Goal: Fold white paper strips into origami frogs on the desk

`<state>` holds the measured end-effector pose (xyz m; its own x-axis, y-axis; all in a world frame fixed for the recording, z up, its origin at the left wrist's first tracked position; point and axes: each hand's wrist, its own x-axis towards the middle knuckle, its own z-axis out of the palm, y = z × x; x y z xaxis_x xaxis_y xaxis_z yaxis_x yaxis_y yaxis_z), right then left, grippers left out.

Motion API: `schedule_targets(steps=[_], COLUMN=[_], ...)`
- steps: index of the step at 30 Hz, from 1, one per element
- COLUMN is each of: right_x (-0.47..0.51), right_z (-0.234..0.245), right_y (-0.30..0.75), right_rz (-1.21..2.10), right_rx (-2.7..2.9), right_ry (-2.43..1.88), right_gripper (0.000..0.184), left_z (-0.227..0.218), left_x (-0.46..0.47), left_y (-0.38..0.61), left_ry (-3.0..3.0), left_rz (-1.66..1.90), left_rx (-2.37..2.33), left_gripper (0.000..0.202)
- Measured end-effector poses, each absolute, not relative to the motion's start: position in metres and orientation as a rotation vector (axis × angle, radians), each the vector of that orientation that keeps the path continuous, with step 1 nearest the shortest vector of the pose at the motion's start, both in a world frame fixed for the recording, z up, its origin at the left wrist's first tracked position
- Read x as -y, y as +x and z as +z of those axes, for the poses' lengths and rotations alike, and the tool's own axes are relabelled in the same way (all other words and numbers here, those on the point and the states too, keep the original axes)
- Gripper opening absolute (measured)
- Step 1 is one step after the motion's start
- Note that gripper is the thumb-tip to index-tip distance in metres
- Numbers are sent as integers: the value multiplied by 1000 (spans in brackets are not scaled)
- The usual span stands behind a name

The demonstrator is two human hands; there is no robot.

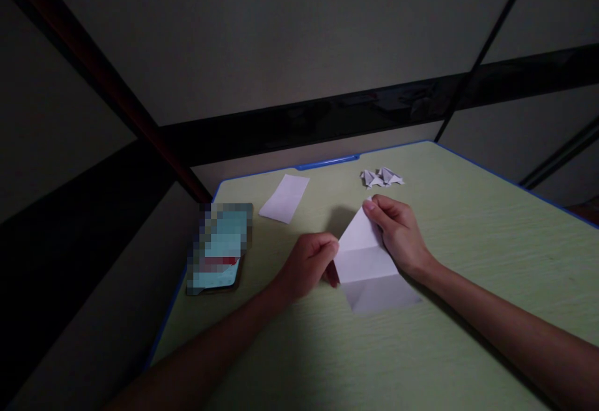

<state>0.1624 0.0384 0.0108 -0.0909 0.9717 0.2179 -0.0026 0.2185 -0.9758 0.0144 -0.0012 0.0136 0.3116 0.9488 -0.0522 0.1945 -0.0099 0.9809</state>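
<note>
A white sheet of paper [367, 264] is held up between my two hands over the table. Its upper end comes to a slanted point, and creases run across its middle and lower part. My left hand [311, 261] pinches the paper's left edge between thumb and fingers. At the top point, my right hand [395, 227] grips the paper, thumb in front and the other fingers curled behind. Just beyond the right hand, small folded paper figures [381, 178] sit side by side on the table.
The light green table [486, 224] has a blue edge and a blue bar [327, 162] at the back. Another white paper [284, 198] lies flat at the back left. A phone [222, 249] with a lit, blurred screen lies at the left edge. Wardrobe-like panels [299, 37] rise behind.
</note>
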Motion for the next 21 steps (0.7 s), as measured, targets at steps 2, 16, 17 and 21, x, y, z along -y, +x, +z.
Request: schedule_targets(steps=[2, 16, 17, 21], right_x=[-40, -42, -41, -43], right_z=[10, 13, 14, 16], right_y=[163, 165, 164, 164], right_rz=[1107, 927, 956, 1063], right_rx=[1358, 1399, 1419, 1392], right_ry=[-990, -878, -869, -829], right_gripper=[32, 29, 27, 15], left_z=[14, 10, 9, 3], left_x=[1, -5, -6, -8], left_y=[14, 13, 12, 8], left_ry=[1438, 1345, 1328, 1208], left_rz=[854, 1090, 1081, 1103], left_rx=[-1101, -1267, -1271, -1252], left_gripper=[28, 31, 31, 33])
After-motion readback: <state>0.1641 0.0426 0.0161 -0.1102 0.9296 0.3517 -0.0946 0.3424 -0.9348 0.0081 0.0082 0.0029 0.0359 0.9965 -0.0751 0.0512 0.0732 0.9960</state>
